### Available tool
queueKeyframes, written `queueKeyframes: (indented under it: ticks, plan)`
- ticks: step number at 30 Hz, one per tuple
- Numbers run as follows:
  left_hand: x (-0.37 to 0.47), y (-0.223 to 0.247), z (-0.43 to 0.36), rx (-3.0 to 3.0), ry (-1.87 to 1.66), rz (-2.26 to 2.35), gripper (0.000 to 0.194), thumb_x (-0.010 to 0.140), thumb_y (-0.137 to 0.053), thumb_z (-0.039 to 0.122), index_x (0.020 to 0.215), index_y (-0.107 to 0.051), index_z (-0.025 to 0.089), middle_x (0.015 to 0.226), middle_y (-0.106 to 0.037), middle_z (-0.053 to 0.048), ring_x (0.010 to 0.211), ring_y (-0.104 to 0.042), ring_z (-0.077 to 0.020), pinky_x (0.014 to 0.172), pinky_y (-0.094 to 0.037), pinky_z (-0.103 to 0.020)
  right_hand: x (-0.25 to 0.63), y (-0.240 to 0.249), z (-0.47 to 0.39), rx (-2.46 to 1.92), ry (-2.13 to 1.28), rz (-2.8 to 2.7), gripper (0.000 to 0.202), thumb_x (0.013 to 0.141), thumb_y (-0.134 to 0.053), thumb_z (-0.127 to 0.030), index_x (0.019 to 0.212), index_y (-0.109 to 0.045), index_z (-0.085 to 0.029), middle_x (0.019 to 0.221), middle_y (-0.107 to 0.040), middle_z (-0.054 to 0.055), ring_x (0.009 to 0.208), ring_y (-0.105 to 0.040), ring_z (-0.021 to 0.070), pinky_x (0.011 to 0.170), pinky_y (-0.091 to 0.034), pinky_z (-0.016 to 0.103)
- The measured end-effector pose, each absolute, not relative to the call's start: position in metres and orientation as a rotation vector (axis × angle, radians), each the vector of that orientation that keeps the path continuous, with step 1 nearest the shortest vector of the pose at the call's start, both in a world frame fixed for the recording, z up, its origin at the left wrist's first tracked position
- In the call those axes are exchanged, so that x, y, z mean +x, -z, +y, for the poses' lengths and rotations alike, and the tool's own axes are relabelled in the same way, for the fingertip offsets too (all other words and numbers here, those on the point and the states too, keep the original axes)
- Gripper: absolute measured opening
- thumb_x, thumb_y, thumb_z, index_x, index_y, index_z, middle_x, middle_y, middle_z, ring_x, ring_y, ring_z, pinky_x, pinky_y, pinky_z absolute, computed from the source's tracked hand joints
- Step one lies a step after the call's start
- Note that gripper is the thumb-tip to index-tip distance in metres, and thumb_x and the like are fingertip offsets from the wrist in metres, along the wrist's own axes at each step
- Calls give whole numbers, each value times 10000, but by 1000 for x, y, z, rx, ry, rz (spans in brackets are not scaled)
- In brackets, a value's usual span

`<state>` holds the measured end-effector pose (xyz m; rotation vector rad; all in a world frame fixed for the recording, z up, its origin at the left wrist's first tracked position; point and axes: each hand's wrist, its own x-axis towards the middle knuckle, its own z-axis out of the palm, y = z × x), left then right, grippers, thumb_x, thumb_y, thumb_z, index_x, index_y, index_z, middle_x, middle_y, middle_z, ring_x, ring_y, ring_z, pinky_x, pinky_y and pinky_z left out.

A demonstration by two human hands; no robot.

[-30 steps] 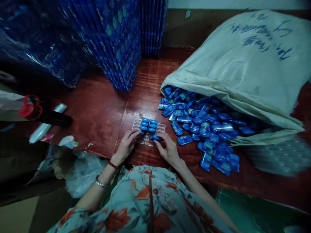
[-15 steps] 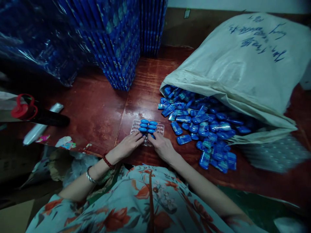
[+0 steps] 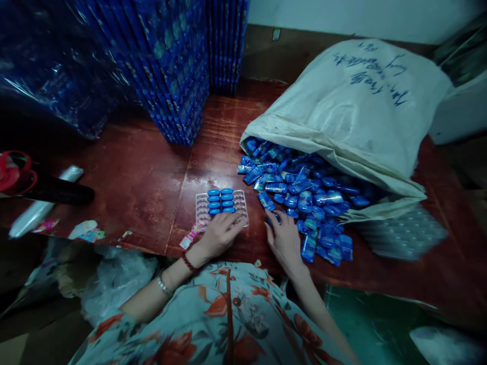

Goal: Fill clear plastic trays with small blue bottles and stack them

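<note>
A clear plastic blister tray (image 3: 241,203) lies on the table with two columns of shiny blue oval pieces (image 3: 214,198) in its middle cups. Over the tray's near edge rests my left hand (image 3: 222,234), palm down, fingers stretched out and thumb apart; its fingertips partly cover the lower cups. To the right, my right hand (image 3: 284,237) reaches into the near-left edge of a pile of small blue wrapped packets (image 3: 304,200). Its fingers are spread over one blue packet (image 3: 272,218), which they touch or nearly touch.
A white woven sack (image 3: 342,106) lies at the right, its mouth spilling packets. Under its edge sit stacked clear trays (image 3: 403,233). Tall stacks of blue packs (image 3: 171,76) stand at the back left. A black bottle with a red lid (image 3: 57,190) and a plastic roll (image 3: 45,203) lie at left.
My right hand has left the tray and moved right to the packets. My left hand stays at the tray. Another row of blue pieces now shows, and a pink wrapper appears beside the tray.
</note>
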<state>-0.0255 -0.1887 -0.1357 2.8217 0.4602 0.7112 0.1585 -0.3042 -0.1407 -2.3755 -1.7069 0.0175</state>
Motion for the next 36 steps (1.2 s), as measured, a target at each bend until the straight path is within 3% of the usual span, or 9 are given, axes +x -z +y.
queueKeyframes:
  ticks: [5, 7, 10, 13, 17, 21, 26, 31, 36]
  plan:
    - [76, 146, -194, 2883, -266, 520, 532, 828, -475, 90, 1349, -376, 136, 1399, -393, -166, 1261, -394, -319, 993, -374, -445, 179, 137, -315, -2603, -48, -2049, 473, 808, -434, -77, 1268, -502, -167, 1221, -542, 165, 1049, -499, 301, 724, -461, 366]
    - [104, 150, -193, 2896, -138, 624, 479, 854, -438, 94, 1330, -384, 104, 1345, -443, -187, 1252, -404, -337, 954, -408, -462, 181, 139, -319, -2597, -84, -2083, 392, 828, -431, -116, 1204, -540, -138, 1074, -607, 162, 962, -541, 274, 705, -457, 336]
    - [116, 148, -194, 2876, -41, 657, 345, 887, -353, 67, 1209, -476, 88, 1171, -550, -177, 1147, -498, -301, 800, -496, -380, 183, 140, -328, -2564, -190, -1918, 347, 874, -397, -197, 1187, -522, -116, 878, -643, 124, 799, -590, 231, 633, -453, 301]
    - [93, 138, -199, 2826, -72, 528, 262, 879, -379, 57, 1082, -530, 125, 1077, -578, -123, 1078, -529, -250, 805, -494, -350, 184, 137, -335, -2450, -260, -1558, 378, 923, -348, -326, 1230, -463, -137, 870, -648, 93, 707, -602, 201, 589, -451, 289]
    - [30, 127, -208, 2697, -375, 393, 261, 855, -438, 74, 1069, -555, 169, 1121, -561, -90, 1164, -445, -235, 1001, -368, -439, 169, 126, -328, -2203, -149, -1288, 340, 910, -391, -424, 1098, -540, -184, 960, -624, 101, 865, -579, 221, 737, -475, 350]
    - [-39, 133, -210, 2456, -687, 726, 284, 852, -451, 113, 1071, -598, 220, 1091, -522, -88, 1024, -498, -216, 860, -456, -403, 139, 126, -301, -1845, -334, -1345, 199, 890, -490, -316, 1040, -579, -220, 940, -632, 64, 879, -588, 190, 781, -497, 337]
    - [-82, 158, -204, 2281, -891, 1016, 362, 865, -407, 96, 1166, -542, 244, 1020, -543, -54, 959, -558, -163, 829, -505, -322, 120, 149, -269, -1468, -436, -1507, 239, 899, -468, -191, 1112, -566, -239, 1039, -646, 50, 990, -604, 170, 869, -509, 345]
    - [-83, 175, -200, 2444, -825, 951, 354, 880, -371, 72, 1176, -507, 210, 1022, -574, -73, 977, -575, -170, 846, -517, -326, 126, 158, -262, -1382, -433, -1752, 260, 913, -413, -139, 1113, -566, -206, 1031, -624, 78, 974, -600, 157, 839, -519, 323]
    - [-78, 160, -195, 2574, -547, 914, 333, 891, -309, 63, 1135, -516, 155, 983, -571, -93, 913, -573, -177, 784, -520, -312, 122, 136, -258, -1539, -334, -2101, 296, 899, -372, -80, 1079, -595, -153, 935, -621, 96, 850, -560, 171, 727, -497, 291]
